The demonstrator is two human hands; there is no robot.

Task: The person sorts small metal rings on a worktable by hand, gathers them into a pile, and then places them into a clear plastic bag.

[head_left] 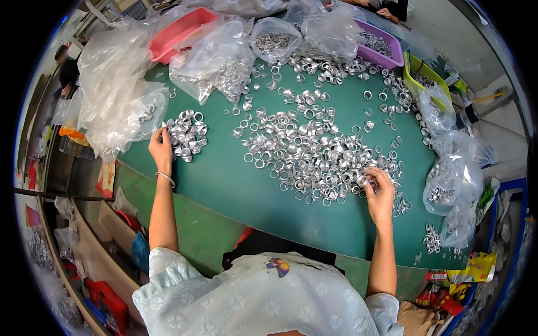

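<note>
A green tabletop (224, 187), near wooden shelving (92, 246) on the left, is lined with clear plastic bags (115, 84), a pink tub (162, 50), a purple tub (386, 59) and a yellow-green tub (408, 81). The right hand (381, 193) pinches a silver metal ring (363, 181) at the right side of the large ring pile (319, 148). The left hand (161, 147), fingertips drawn nearly together, meets the smaller ring heap's (188, 136) left edge; whether it grips one cannot be told.

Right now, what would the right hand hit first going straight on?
Likely the loose metal rings of the big pile, just ahead of the right hand; depth is unclear, so exact contact is hard to judge.
</note>
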